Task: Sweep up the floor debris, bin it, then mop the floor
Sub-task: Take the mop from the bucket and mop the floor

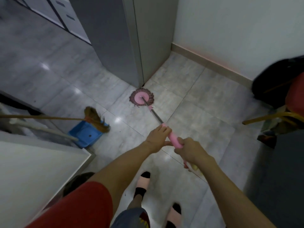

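with the mop (pixel 148 106) already down on the floor (pixel 189 102), i'm well into the last part of the job. its round pink head (pixel 141 98) lies flat on the tile, right at the corner of the grey cabinet (pixel 125 46), and the thin metal pole slants back to me. my left hand (pixel 158 139) is curled around the top of the pink grip, and my right hand (pixel 190 150) has its fingers wrapped round the same grip lower toward me; both hold firmly, neither is slack.

i'd judge it light and stiff along the pole, soft and draggy at the fringed head, probably damp so it will pull a little on the tile. the pink grip is the place to hold it, hands spaced apart for leverage. the glossy floor may be slick underfoot.

off to my left the blue dustpan (pixel 85 134) sits on the floor with the broom (pixel 96 119) bristles resting over its far edge; i can't see debris in it, only a dark dot. no bin is clearly visible. a dark bag (pixel 271 83) sits at the right by the wall.
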A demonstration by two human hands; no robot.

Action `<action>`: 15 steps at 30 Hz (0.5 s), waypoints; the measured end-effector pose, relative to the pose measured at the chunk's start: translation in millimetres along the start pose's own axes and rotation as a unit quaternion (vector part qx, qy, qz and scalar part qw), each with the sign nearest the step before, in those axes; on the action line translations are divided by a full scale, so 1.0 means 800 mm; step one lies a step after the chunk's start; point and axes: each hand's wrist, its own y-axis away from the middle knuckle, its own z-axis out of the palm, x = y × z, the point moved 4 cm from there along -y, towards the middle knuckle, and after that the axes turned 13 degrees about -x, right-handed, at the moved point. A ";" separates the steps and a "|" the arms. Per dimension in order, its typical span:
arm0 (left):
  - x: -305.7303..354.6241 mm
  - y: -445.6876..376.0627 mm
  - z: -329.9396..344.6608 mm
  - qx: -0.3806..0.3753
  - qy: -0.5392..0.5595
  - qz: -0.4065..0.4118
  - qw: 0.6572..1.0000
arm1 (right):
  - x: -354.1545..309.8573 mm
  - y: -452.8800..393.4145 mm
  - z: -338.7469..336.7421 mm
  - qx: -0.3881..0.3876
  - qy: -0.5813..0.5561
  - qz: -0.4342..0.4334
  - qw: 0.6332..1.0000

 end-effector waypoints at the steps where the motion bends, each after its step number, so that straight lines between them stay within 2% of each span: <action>1: 0.007 0.009 0.006 0.014 0.024 -0.005 1.000 | 0.001 0.007 0.004 -0.004 0.039 -0.009 0.999; 4: 0.048 0.038 0.022 0.057 0.090 0.002 0.994 | 0.012 0.058 -0.002 -0.031 0.129 -0.017 0.991; 9: 0.154 0.086 0.042 0.101 0.180 0.034 0.978 | 0.045 0.172 -0.034 -0.102 0.209 0.027 0.972; 13: 0.201 0.116 0.014 0.170 0.232 0.016 0.958 | 0.018 0.227 -0.073 -0.146 0.178 0.057 0.971; 15: 0.199 0.125 -0.015 0.177 0.268 0.018 0.947 | -0.013 0.240 -0.090 -0.154 0.132 0.038 0.979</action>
